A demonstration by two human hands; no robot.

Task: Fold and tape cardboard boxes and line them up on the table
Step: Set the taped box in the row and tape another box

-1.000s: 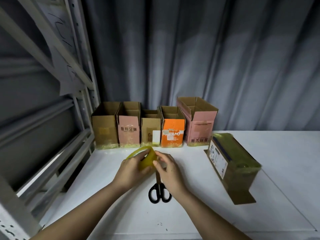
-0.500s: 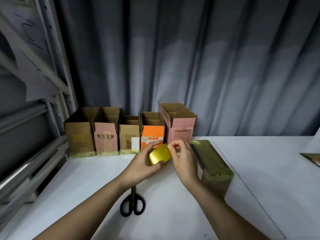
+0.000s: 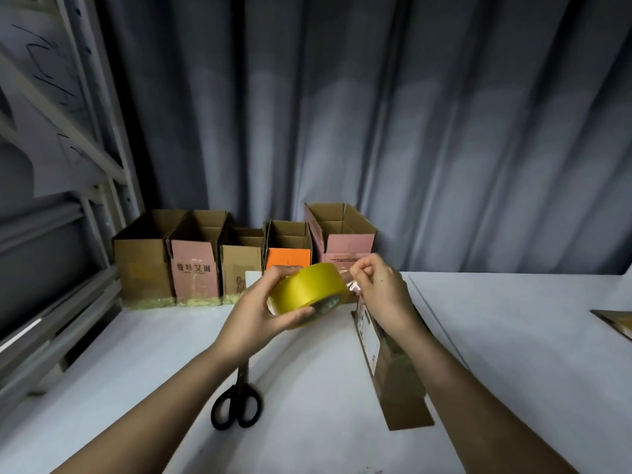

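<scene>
- A roll of yellow tape [image 3: 307, 291] is held up in the air above the white bench [image 3: 496, 336], in front of the row of boxes and over the near end of the box being worked on.
- The left hand [image 3: 260, 316] grips the roll, fingers curled over its top edge and thumb under its lower edge.
- The right hand [image 3: 379, 289] pinches the loose end of the tape [image 3: 352, 285] between thumb and fingertips, just to the right of the roll; a short clear strip runs from the roll to that pinch.
- Below the right forearm a brown cardboard box [image 3: 393, 367] lies on its side on the bench, a white label on its facing side and one flap lying flat on the bench at its near end.
- A pair of black-handled scissors [image 3: 237, 401] lies on the bench under the left wrist, handles toward the viewer.
- Five open-topped boxes stand side by side at the back of the bench against the curtain: a plain brown box [image 3: 143, 265], a pink box with printed characters [image 3: 195, 265], a smaller brown box [image 3: 241, 268], an orange box [image 3: 289, 248] and a larger pink box [image 3: 342, 237].
- A flat piece of cardboard [image 3: 615, 321] shows at the right edge of the bench.
- A grey pleated curtain [image 3: 376, 114] hangs behind; a white metal rack [image 3: 78, 138] stands at the left.
</scene>
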